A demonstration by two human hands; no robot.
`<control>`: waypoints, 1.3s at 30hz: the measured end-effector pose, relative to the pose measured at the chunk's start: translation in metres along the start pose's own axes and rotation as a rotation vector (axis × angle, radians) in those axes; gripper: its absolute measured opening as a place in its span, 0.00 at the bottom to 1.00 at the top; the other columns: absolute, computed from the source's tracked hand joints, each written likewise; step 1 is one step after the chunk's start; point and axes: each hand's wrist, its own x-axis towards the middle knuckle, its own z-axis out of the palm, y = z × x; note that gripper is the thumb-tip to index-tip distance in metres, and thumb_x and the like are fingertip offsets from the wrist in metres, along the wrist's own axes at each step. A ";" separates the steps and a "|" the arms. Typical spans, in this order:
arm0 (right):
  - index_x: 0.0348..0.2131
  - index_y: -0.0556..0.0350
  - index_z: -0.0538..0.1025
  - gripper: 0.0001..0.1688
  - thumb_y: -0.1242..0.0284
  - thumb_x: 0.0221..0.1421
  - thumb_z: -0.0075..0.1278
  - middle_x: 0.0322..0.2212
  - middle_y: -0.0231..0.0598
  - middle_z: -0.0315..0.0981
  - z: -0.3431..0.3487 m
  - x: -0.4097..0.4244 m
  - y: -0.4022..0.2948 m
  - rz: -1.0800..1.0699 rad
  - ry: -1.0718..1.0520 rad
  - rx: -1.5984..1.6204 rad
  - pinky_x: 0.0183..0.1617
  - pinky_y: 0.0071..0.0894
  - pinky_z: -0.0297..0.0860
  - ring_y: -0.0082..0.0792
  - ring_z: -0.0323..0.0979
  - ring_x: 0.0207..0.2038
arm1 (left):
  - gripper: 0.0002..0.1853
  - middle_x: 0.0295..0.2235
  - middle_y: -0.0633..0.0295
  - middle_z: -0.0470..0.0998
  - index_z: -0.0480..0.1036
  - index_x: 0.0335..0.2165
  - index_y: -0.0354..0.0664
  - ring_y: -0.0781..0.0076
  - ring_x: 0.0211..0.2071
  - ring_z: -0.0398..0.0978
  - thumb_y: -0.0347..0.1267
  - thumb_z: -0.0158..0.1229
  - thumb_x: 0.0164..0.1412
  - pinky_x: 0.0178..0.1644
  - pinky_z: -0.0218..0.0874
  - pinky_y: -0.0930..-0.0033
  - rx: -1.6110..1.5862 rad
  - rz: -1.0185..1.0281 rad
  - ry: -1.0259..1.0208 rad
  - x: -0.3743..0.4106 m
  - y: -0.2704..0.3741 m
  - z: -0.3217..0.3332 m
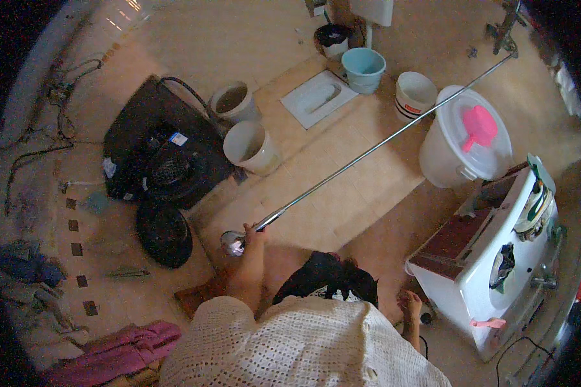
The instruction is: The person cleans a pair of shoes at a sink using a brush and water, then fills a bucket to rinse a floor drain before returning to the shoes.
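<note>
A metal hand shower's handle is in the grip of my left hand (255, 235), low at the centre-left. The shower's round chrome head (233, 243) sits just left of the fingers. From the handle a metal shower hose (348, 167) runs taut up to the right, to a wall-mounted tap fitting (506, 41). My right hand (409, 302) hangs beside the white washbasin (465, 307), holding nothing that I can see, its fingers loosely bent and apart. Below the hose lies the tiled floor (319, 213).
A squat toilet (314, 99) is set into a raised floor. Around it stand a light-blue bucket (363, 72), white buckets (252, 147) and a large lidded tub (438, 155) bearing a pink dipper (479, 126). At left are a black appliance (167, 145) and a black basin (164, 234).
</note>
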 end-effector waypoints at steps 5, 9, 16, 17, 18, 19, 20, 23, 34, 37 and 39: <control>0.28 0.55 0.67 0.11 0.68 0.45 0.48 0.16 0.33 0.66 0.019 -0.029 -0.003 -0.024 0.041 -0.024 0.16 0.22 0.61 0.28 0.67 0.15 | 0.29 0.34 0.64 0.67 0.58 0.41 0.37 0.67 0.40 0.61 0.48 0.48 0.47 0.52 0.42 0.55 -0.717 -0.385 -0.164 -0.003 0.002 0.003; 0.28 0.55 0.67 0.11 0.68 0.45 0.47 0.16 0.33 0.66 0.014 -0.033 0.010 -0.060 0.049 0.043 0.16 0.20 0.60 0.27 0.66 0.15 | 0.27 0.35 0.65 0.67 0.61 0.40 0.39 0.66 0.40 0.60 0.49 0.45 0.48 0.54 0.39 0.52 -1.350 -0.823 -0.265 -0.011 -0.010 0.012; 0.29 0.59 0.67 0.10 0.71 0.46 0.46 0.14 0.35 0.65 -0.006 -0.061 0.033 -0.054 0.114 0.105 0.15 0.20 0.59 0.27 0.64 0.14 | 0.23 0.35 0.64 0.68 0.63 0.38 0.38 0.66 0.39 0.63 0.45 0.45 0.50 0.48 0.48 0.57 -1.499 -1.170 -0.256 -0.031 -0.002 0.029; 0.29 0.59 0.67 0.11 0.70 0.46 0.46 0.14 0.36 0.65 -0.018 -0.057 0.047 -0.075 0.131 0.052 0.15 0.20 0.59 0.27 0.64 0.14 | 0.22 0.35 0.63 0.68 0.64 0.38 0.37 0.66 0.39 0.63 0.45 0.46 0.50 0.47 0.49 0.58 -1.488 -1.200 -0.271 -0.032 0.000 0.029; 0.30 0.59 0.67 0.11 0.70 0.46 0.47 0.13 0.36 0.65 -0.019 -0.058 0.053 -0.092 0.142 0.000 0.14 0.20 0.59 0.27 0.64 0.14 | 0.22 0.35 0.63 0.69 0.64 0.37 0.37 0.66 0.39 0.64 0.44 0.46 0.50 0.46 0.51 0.59 -1.476 -1.215 -0.276 -0.031 0.000 0.026; 0.29 0.59 0.67 0.11 0.70 0.46 0.47 0.14 0.36 0.65 -0.021 -0.058 0.060 -0.082 0.130 0.066 0.14 0.21 0.60 0.27 0.64 0.14 | 0.21 0.34 0.63 0.69 0.65 0.37 0.37 0.66 0.38 0.64 0.43 0.46 0.51 0.45 0.53 0.60 -1.465 -1.244 -0.283 -0.030 0.001 0.024; 0.29 0.59 0.67 0.12 0.69 0.45 0.47 0.14 0.36 0.65 -0.021 -0.058 0.068 -0.072 0.119 0.132 0.14 0.21 0.60 0.27 0.65 0.15 | 0.20 0.34 0.63 0.69 0.65 0.36 0.37 0.66 0.38 0.65 0.42 0.46 0.51 0.44 0.55 0.60 -1.453 -1.269 -0.291 -0.028 0.001 0.020; 0.28 0.57 0.67 0.11 0.69 0.45 0.48 0.15 0.37 0.66 -0.010 -0.068 0.075 -0.010 0.129 0.216 0.14 0.21 0.60 0.27 0.65 0.15 | 0.18 0.34 0.62 0.70 0.67 0.35 0.36 0.65 0.37 0.66 0.40 0.46 0.52 0.40 0.60 0.63 -1.409 -1.357 -0.313 -0.025 0.003 0.010; 0.28 0.59 0.68 0.08 0.72 0.47 0.44 0.17 0.41 0.68 0.010 -0.103 0.073 -0.035 0.246 0.195 0.18 0.26 0.65 0.31 0.67 0.17 | 0.14 0.31 0.63 0.71 0.69 0.32 0.37 0.65 0.36 0.67 0.37 0.46 0.52 0.38 0.64 0.67 -1.222 -1.371 -0.530 -0.006 0.012 0.042; 0.30 0.58 0.67 0.07 0.74 0.48 0.43 0.17 0.40 0.66 0.005 -0.123 0.074 -0.031 0.322 0.205 0.18 0.24 0.64 0.31 0.66 0.17 | 0.15 0.33 0.63 0.71 0.68 0.33 0.37 0.64 0.37 0.67 0.38 0.46 0.52 0.39 0.63 0.66 -1.297 -1.018 -0.494 -0.030 0.031 0.055; 0.29 0.58 0.67 0.07 0.74 0.48 0.43 0.17 0.41 0.66 0.010 -0.107 0.075 -0.076 0.214 0.264 0.18 0.25 0.64 0.32 0.66 0.17 | 0.15 0.34 0.62 0.70 0.66 0.34 0.37 0.64 0.39 0.67 0.37 0.44 0.52 0.41 0.61 0.66 -1.015 -0.125 -0.468 0.017 -0.019 0.083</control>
